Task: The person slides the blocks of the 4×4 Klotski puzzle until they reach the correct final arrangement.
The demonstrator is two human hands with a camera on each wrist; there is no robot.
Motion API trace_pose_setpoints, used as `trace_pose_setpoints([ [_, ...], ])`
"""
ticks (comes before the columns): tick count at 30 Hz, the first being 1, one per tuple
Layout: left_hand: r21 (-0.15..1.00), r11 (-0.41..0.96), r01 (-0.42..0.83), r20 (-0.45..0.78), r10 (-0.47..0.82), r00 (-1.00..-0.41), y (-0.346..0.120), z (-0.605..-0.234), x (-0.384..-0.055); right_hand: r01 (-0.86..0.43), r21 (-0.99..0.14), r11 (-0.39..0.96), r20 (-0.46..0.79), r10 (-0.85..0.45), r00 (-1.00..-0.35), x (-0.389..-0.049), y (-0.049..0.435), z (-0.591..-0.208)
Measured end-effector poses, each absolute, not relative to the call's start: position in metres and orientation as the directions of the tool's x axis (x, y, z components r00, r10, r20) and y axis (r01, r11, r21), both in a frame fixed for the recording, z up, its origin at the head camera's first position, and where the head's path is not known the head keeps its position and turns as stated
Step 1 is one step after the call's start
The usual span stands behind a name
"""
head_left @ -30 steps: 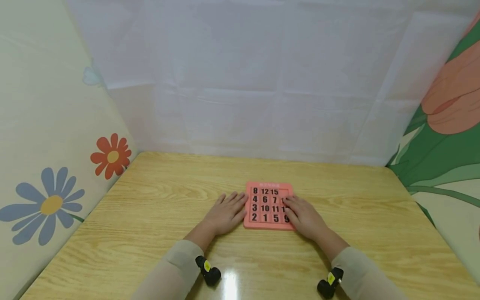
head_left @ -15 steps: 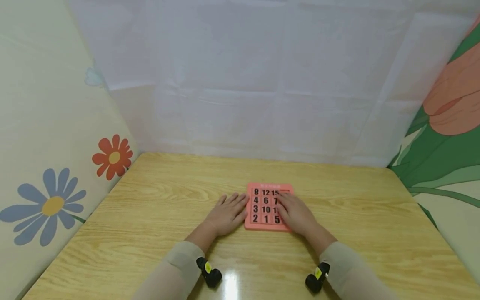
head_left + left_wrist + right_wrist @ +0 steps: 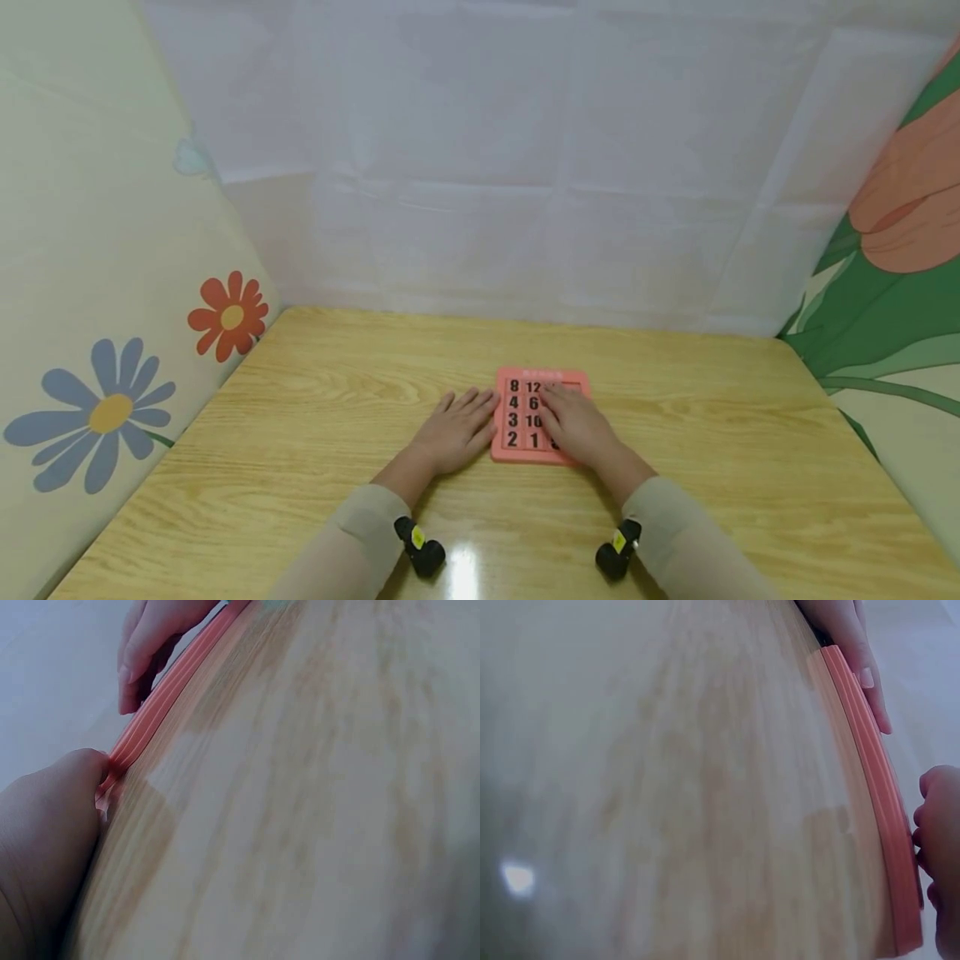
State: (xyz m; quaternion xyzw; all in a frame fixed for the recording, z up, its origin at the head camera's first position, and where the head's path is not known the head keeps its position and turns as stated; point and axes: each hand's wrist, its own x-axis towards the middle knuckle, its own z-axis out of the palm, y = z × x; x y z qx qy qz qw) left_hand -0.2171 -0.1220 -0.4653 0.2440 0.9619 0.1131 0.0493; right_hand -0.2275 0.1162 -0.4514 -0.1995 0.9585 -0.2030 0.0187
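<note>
A pink number slide puzzle (image 3: 517,457) lies flat on the table, its tiles printed with black numbers such as 8, 4, 3 and 2 down the left column. My left hand (image 3: 453,435) rests beside it with fingers extended, fingertips and thumb at its left edge. Over the right half lies my right hand (image 3: 577,425), fingertips on the tiles near 12 and 6, hiding much of the right columns. In the left wrist view the right hand (image 3: 165,634) bends its fingertips down onto the puzzle (image 3: 161,701). The right wrist view shows the puzzle's side (image 3: 874,765) between both hands.
The wood-grain table (image 3: 360,358) spreads around the puzzle. A white cloth (image 3: 465,167) hangs behind its far edge, with flower-patterned panels (image 3: 82,233) at the sides. Small black cameras (image 3: 426,557) are strapped to both wrists over light sleeves.
My right hand has slid left across the puzzle, from its right edge to the middle columns, covering more numbers. The left hand has stayed at the left edge.
</note>
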Motion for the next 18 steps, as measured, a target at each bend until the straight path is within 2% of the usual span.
trace_pose_setpoints([
  [6,0.248,0.854,0.457,-0.047,0.482,-0.875,-0.122,-0.463,-0.217,-0.346,-0.397,0.85,0.032,-0.364,-0.931,-0.229,0.121,-0.454],
  [18,0.246,0.858,0.45,-0.044,0.474,-0.88,-0.121,-0.464,-0.217,-0.368,-0.376,0.85,0.081,-0.366,-0.927,-0.229,0.133,-0.457],
])
